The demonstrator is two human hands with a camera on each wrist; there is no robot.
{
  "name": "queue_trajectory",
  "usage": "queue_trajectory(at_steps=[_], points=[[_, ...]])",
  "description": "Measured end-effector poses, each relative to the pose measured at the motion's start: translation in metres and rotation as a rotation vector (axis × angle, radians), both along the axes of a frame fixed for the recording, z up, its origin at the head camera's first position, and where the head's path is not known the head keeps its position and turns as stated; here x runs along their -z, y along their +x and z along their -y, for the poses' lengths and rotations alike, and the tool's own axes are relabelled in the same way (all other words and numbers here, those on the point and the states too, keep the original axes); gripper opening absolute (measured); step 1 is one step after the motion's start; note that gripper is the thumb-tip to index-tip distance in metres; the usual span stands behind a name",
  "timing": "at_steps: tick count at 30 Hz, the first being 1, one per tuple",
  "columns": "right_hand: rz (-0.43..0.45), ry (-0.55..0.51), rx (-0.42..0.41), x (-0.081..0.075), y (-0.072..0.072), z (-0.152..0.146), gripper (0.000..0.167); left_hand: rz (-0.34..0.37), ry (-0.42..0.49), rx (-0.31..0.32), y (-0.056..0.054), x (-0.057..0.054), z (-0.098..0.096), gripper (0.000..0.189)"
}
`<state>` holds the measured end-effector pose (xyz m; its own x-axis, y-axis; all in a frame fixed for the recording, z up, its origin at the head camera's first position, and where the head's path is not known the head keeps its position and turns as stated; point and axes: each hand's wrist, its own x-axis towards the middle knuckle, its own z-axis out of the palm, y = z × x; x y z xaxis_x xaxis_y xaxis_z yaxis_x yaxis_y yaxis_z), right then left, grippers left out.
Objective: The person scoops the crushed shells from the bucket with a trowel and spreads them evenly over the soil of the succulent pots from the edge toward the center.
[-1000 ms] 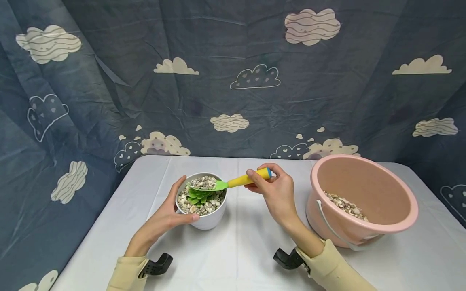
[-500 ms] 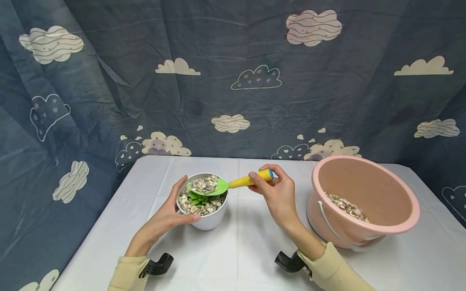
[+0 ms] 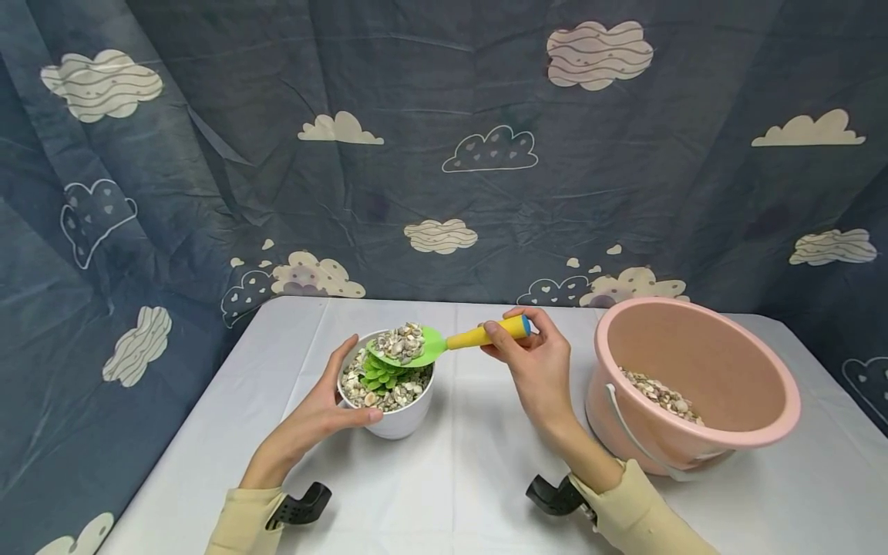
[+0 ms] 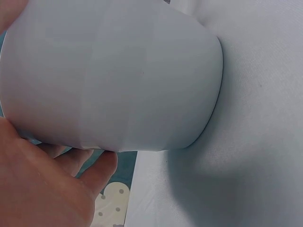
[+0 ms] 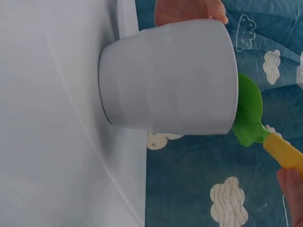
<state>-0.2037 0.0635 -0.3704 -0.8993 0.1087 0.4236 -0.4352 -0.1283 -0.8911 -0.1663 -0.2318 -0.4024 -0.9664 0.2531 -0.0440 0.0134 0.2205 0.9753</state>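
A white flowerpot (image 3: pixel 400 422) stands on the table, filled with small stones (image 3: pixel 368 399) around a green succulent (image 3: pixel 378 375). My left hand (image 3: pixel 315 415) grips it from the left, thumb at the near side of the rim and fingers around the far side. My right hand (image 3: pixel 539 374) pinches the yellow handle of a small shovel (image 3: pixel 479 336). Its green blade, heaped with pale stones (image 3: pixel 401 344), hangs over the back of the pot and partly covers the plant. The right wrist view shows the shovel blade (image 5: pixel 251 111) just past the pot's rim.
A pink bucket (image 3: pixel 701 358) stands at the right of the table, a heap of similar stones (image 3: pixel 662 397) at its bottom and its pale handle (image 3: pixel 641 439) hanging down in front. Behind the white table (image 3: pixel 479 478) hangs a dark cloud-print cloth (image 3: pixel 388 185).
My right hand has raised the shovel slightly and drawn it a little right, stones still on the blade. More of the succulent shows. The left hand keeps its grip on the flowerpot.
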Motion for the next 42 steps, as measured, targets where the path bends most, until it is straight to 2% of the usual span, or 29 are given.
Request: queue_trajectory(at_steps=[5,13,25,32,42], points=[[-0.023,-0.012,0.02,-0.003,-0.006,-0.002,0.03,0.006,-0.011,-0.004,0.0,-0.001,0.0,0.113],[-0.053,-0.026,0.004,0.0,-0.011,-0.003,0.029,0.014,-0.006,-0.004,0.0,-0.002,0.0,0.114],[-0.117,0.058,0.005,0.007,-0.015,0.001,0.029,0.003,-0.014,-0.013,0.0,-0.001,-0.001,0.114],[-0.144,0.061,-0.017,0.009,-0.018,0.001,0.032,-0.001,-0.002,-0.009,0.0,0.0,0.0,0.115],[-0.159,0.057,-0.032,0.009,-0.021,0.002,0.027,-0.004,0.028,-0.002,-0.001,0.002,0.0,0.114]])
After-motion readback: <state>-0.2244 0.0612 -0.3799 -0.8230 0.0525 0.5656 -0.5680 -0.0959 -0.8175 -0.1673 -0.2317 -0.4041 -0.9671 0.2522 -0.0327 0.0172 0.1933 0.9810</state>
